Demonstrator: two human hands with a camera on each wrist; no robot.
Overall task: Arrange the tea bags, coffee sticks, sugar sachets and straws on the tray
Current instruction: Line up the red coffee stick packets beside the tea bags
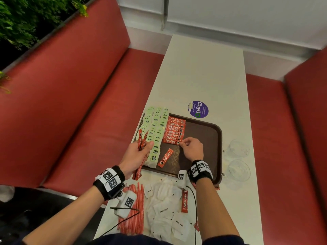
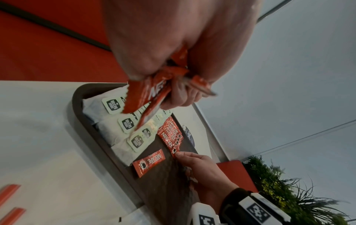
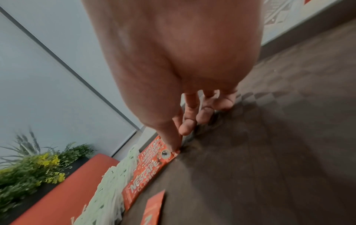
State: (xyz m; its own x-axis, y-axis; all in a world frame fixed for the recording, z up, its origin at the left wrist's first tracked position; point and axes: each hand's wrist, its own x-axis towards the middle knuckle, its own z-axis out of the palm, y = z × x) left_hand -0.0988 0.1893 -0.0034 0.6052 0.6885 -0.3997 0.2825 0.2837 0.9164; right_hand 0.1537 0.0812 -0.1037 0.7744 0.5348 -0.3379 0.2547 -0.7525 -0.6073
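A dark brown plastic tray (image 1: 210, 131) is set on a long white table (image 1: 203, 71). Rows of pale green tea bags (image 1: 155, 128) are laid along the tray's left side, and beside them a row of red Nescafé coffee sticks (image 1: 174, 131) is stacked. The nearest stick of that row is pinched at its end by the right hand (image 1: 192, 148), with the other fingers curled. A bunch of red coffee sticks (image 1: 141, 141) is gripped in the left hand (image 1: 137, 154) over the tray's left edge. One loose red coffee stick (image 1: 166, 157) lies slanted on the tray between the hands. In front of the tray, white sugar sachets (image 1: 166, 211) and red-striped straws (image 1: 134, 209) are heaped, another stick among them. Two clear glasses (image 1: 238, 158) stand right of the tray, a purple round sticker (image 1: 198, 109) beyond it.
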